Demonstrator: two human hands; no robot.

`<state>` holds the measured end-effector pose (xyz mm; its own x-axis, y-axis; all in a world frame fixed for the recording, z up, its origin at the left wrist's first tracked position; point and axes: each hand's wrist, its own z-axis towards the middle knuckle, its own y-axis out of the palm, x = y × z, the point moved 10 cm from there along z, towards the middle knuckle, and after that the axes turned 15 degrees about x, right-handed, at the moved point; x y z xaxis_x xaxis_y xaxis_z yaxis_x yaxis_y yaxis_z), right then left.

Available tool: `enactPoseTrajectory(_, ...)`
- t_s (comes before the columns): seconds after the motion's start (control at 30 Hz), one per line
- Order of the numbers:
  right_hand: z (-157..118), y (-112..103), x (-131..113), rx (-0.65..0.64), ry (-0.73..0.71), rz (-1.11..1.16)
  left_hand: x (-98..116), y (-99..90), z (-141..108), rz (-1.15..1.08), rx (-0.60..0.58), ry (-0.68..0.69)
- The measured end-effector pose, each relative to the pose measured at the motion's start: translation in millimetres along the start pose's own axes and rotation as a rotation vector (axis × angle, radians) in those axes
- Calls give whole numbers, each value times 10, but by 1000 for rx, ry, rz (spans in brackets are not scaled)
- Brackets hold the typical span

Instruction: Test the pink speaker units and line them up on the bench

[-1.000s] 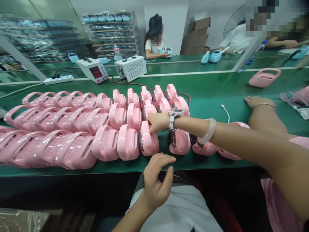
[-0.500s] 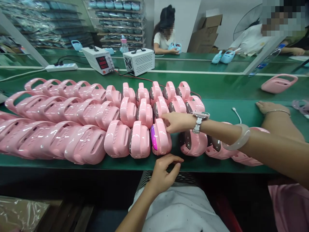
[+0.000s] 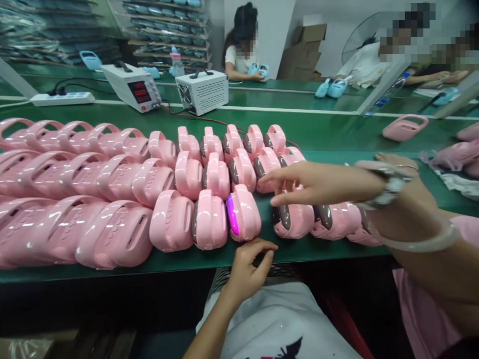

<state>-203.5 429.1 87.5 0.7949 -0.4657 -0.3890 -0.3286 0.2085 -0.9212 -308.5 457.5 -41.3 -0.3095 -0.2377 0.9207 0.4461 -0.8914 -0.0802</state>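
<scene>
A green table (image 3: 337, 134) carries three rows of pink speakers (image 3: 93, 174), leaning at left, upright in the middle; two white power boxes (image 3: 202, 90) stand behind them; in the front row one lit speaker (image 3: 243, 213) glows magenta on its face, just beside an unlit neighbour (image 3: 294, 219); a co-worker's hand (image 3: 318, 184), watch on the wrist, reaches in from the right with fingers extended over the gap between those two; the left hand (image 3: 249, 267) sits at the table's near edge below the lit speaker, fingers loosely curled, holding nothing; the right hand is out of sight.
</scene>
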Motion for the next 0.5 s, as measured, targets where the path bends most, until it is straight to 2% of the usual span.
enactPoseTrajectory(0.03,-157,-187,33,106,21,77,3,2,2,2,-1,12)
enactPoseTrajectory(0.1,-543,-532,188,398,106,201,-4,8,7,4,1,26)
enactPoseTrajectory(0.17,-1007,-696,424,707,213,312,-14,15,6,9,7,24)
enactPoseTrajectory(0.2,-1228,-667,560,820,276,368,-14,16,2,8,9,17)
enactPoseTrajectory(0.27,-1581,-450,827,969,406,472,29,5,-16,-4,7,8)
enactPoseTrajectory(0.37,-1839,-39,1032,1088,473,661,261,-112,-36,17,52,89)
enactPoseTrajectory(0.43,-1831,172,987,1109,406,834,498,-329,-10,46,214,191)
enactPoseTrajectory(0.5,-1717,345,846,1057,332,994,674,-555,46,32,407,228)
